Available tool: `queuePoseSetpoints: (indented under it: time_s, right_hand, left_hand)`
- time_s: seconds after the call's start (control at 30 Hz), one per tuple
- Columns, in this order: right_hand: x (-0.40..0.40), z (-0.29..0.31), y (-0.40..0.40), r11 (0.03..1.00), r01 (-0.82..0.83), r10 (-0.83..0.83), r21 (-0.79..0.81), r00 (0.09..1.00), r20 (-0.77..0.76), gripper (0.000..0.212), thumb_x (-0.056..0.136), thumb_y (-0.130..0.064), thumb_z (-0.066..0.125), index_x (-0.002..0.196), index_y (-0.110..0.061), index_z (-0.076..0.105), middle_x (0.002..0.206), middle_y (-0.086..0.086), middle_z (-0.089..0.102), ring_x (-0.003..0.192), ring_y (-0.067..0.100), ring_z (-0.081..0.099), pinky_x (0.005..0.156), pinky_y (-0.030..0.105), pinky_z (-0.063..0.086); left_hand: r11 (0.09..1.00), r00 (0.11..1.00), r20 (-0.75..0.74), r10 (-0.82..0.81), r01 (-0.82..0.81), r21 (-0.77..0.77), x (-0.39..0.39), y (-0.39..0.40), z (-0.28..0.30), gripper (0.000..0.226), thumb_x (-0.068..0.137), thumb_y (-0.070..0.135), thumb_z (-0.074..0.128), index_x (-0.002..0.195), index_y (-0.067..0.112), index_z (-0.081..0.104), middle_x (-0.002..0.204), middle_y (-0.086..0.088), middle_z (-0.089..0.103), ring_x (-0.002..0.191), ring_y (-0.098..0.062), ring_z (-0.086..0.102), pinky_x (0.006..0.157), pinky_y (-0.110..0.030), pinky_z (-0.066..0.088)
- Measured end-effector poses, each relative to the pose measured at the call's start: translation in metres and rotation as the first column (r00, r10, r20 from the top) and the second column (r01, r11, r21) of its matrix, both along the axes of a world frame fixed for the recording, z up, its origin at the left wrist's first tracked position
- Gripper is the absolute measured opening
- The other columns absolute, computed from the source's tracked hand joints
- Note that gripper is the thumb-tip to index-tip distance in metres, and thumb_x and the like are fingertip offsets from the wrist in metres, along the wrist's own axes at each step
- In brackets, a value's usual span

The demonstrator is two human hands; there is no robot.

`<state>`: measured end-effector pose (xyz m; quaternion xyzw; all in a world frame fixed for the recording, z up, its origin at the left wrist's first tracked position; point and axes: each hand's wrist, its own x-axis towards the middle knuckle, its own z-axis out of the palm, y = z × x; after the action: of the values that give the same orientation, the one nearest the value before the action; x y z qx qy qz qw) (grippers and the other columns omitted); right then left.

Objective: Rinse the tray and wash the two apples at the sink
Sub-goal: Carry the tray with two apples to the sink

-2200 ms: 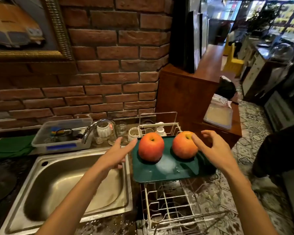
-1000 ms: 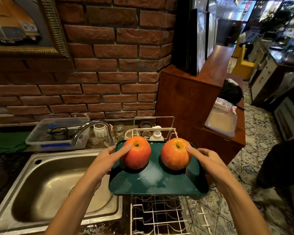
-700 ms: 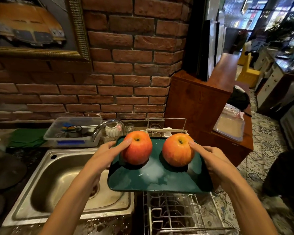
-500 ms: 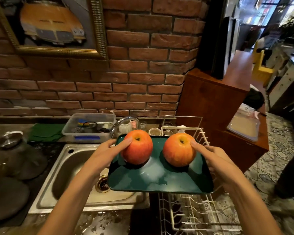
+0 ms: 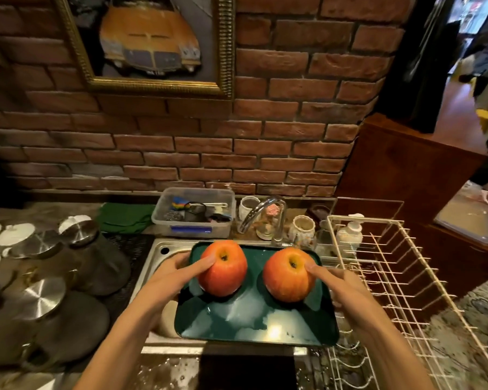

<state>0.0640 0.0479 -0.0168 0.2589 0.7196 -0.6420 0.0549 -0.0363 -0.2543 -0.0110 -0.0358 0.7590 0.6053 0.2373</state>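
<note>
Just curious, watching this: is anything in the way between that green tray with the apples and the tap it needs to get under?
Nothing visible. The tray, held by the left hand and right hand, is over the sink; the faucet spout is just beyond its far edge.

Your green tray (image 5: 254, 319) covers most of the sink (image 5: 164, 249), leaving a gap along its left. The faucet (image 5: 261, 212) arches just behind the tray; the wire dish rack (image 5: 392, 277) crowds the right, upturned pots (image 5: 76, 277) the left.
</note>
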Motion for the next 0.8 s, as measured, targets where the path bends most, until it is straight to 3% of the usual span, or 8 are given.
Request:
queuePoseSetpoints:
  time_s: [0.07,0.17,0.27,0.33,0.53,0.6,0.7,0.8]
  right_hand:
    - [-0.01,-0.01,-0.011,0.999,0.02,-0.019,-0.037,0.999,0.031,0.126,0.04,-0.072,0.08,0.143,-0.008,0.047,0.142,0.012,0.051,0.129,0.03,0.047,0.11,0.055,0.04]
    - [-0.024,-0.026,-0.023,0.996,0.049,-0.045,-0.069,0.997,0.06,0.12,0.046,-0.064,0.087,0.143,-0.006,0.047,0.143,0.013,0.05,0.129,0.031,0.046,0.106,0.053,0.042]
    - [-0.038,-0.043,-0.032,0.994,0.078,-0.07,-0.074,0.993,0.099,0.116,0.047,-0.058,0.086,0.142,-0.007,0.046,0.13,0.008,0.054,0.112,0.024,0.053,0.086,0.041,0.047]
    - [-0.048,-0.056,-0.036,0.993,0.091,-0.081,-0.074,0.989,0.125,0.114,0.046,-0.059,0.083,0.141,-0.009,0.046,0.12,0.004,0.054,0.101,0.017,0.054,0.074,0.036,0.046]
    - [-0.073,-0.098,-0.041,0.989,0.103,-0.08,-0.111,0.978,0.191,0.116,0.046,-0.056,0.087,0.143,-0.01,0.043,0.113,-0.002,0.056,0.097,0.01,0.055,0.068,0.028,0.046]
    - [-0.082,-0.111,-0.04,0.987,0.101,-0.075,-0.125,0.978,0.196,0.119,0.046,-0.055,0.09,0.145,-0.009,0.041,0.122,0.003,0.057,0.098,0.009,0.056,0.069,0.026,0.046]
    - [-0.097,-0.133,-0.037,0.985,0.105,-0.076,-0.14,0.978,0.194,0.124,0.043,-0.056,0.088,0.147,-0.009,0.039,0.136,0.012,0.054,0.111,0.019,0.058,0.086,0.033,0.051]
    - [-0.113,-0.149,-0.035,0.983,0.09,-0.055,-0.16,0.976,0.21,0.128,0.042,-0.054,0.088,0.149,-0.005,0.038,0.139,0.016,0.054,0.123,0.027,0.055,0.108,0.044,0.045]
  left_hand:
    - [1.0,1.0,0.028,0.013,-0.014,0.014,-0.012,-0.013,-0.016,0.062,0.031,0.078,0.077,0.082,0.044,0.069,0.081,0.032,0.072,0.085,0.006,0.059,0.063,-0.024,0.044]
    - [1.0,0.999,0.052,0.007,-0.007,-0.002,-0.028,-0.027,-0.04,0.108,0.033,0.078,0.08,0.128,0.031,0.058,0.117,0.013,0.066,0.096,0.002,0.059,0.069,-0.026,0.045]
    - [1.0,0.997,0.082,0.004,-0.002,-0.017,-0.044,-0.037,-0.059,0.127,0.026,0.08,0.083,0.137,0.026,0.055,0.114,0.012,0.069,0.098,-0.004,0.064,0.069,-0.027,0.047]
    - [0.999,0.991,0.13,0.025,-0.022,-0.028,-0.054,-0.041,-0.074,0.127,0.022,0.078,0.085,0.134,0.026,0.056,0.111,0.009,0.07,0.097,-0.008,0.066,0.069,-0.029,0.049]
    - [0.999,0.964,0.263,0.036,-0.037,-0.002,-0.076,-0.045,-0.112,0.126,0.021,0.069,0.091,0.135,0.03,0.053,0.105,0.004,0.07,0.095,-0.018,0.068,0.066,-0.031,0.046]
    - [0.998,0.954,0.295,0.061,-0.066,0.008,-0.083,-0.044,-0.121,0.123,0.027,0.063,0.092,0.137,0.027,0.05,0.105,0.0,0.069,0.096,-0.02,0.067,0.068,-0.032,0.045]
    - [0.993,0.937,0.332,0.108,-0.115,0.002,-0.096,-0.044,-0.137,0.111,0.029,0.059,0.092,0.127,0.025,0.051,0.098,-0.001,0.069,0.095,-0.015,0.065,0.068,-0.032,0.043]
    - [0.991,0.922,0.367,0.124,-0.136,0.006,-0.111,-0.044,-0.157,0.1,0.02,0.059,0.095,0.106,0.026,0.058,0.084,0.004,0.079,0.094,-0.013,0.067,0.069,-0.031,0.043]
